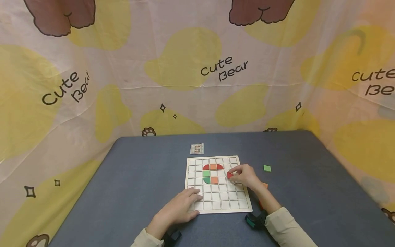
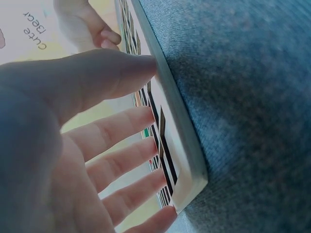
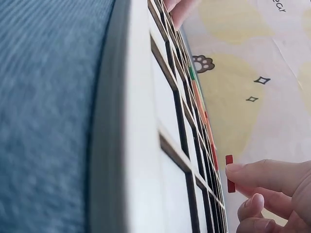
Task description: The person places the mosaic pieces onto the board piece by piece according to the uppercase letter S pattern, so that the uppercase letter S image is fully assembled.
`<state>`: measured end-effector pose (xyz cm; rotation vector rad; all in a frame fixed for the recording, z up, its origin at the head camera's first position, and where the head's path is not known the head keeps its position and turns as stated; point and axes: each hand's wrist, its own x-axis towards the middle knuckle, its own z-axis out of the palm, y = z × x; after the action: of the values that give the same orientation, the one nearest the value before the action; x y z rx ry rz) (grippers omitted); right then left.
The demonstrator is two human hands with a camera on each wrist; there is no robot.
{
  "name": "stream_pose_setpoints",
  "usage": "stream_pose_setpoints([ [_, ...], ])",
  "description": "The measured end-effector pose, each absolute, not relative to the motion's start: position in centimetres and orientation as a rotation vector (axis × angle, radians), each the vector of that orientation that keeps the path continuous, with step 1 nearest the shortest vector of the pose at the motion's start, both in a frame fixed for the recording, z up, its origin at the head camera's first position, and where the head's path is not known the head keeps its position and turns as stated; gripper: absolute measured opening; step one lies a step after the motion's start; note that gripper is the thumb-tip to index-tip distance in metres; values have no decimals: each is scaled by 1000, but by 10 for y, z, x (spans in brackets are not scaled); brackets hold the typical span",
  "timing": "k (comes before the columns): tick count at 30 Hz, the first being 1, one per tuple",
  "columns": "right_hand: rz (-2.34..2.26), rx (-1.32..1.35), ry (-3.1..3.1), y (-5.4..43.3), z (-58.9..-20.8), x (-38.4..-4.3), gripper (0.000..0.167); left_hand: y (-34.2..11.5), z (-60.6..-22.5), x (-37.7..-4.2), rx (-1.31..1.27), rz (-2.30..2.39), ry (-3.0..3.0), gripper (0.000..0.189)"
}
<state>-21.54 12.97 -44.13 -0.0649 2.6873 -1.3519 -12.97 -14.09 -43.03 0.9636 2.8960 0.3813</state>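
Observation:
A white grid board (image 1: 225, 205) lies on the table, with red, orange and green tiles set in several of its upper cells. My right hand (image 1: 246, 175) pinches a red tile (image 1: 229, 175) over the board's right part. In the right wrist view that red tile (image 3: 230, 174) stands on edge between thumb and finger, apart from the grid. My left hand (image 1: 181, 206) rests on the lower left corner of the board, fingers spread and straight. The left wrist view shows the left hand's (image 2: 77, 141) fingertips along the board's rim (image 2: 194, 182).
A small card (image 1: 196, 149) with a grid pattern lies behind the board. To the right is a loose green tile (image 1: 266, 168). Orange pieces (image 1: 265, 185) show partly behind the right forearm. A printed curtain (image 1: 185, 68) surrounds the blue-grey table (image 1: 139, 171).

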Motion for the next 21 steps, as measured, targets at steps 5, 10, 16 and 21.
stream_pose_setpoints([
  [5, -1368, -85, 2681, 125, -442, -214, 24, -141, -433, -130, 945, 386, 2901, 41],
  [10, -1343, -98, 2684, 118, -442, -212, 23, -141, -432, -130, 958, 400, 2900, 41],
  [16, -1339, -107, 2686, 113, -441, -211, 22, -141, -431, -129, 965, 398, 2902, 41],
  [21, -1333, -119, 2691, 108, -442, -211, 22, -141, -432, -129, 966, 400, 2904, 41],
])
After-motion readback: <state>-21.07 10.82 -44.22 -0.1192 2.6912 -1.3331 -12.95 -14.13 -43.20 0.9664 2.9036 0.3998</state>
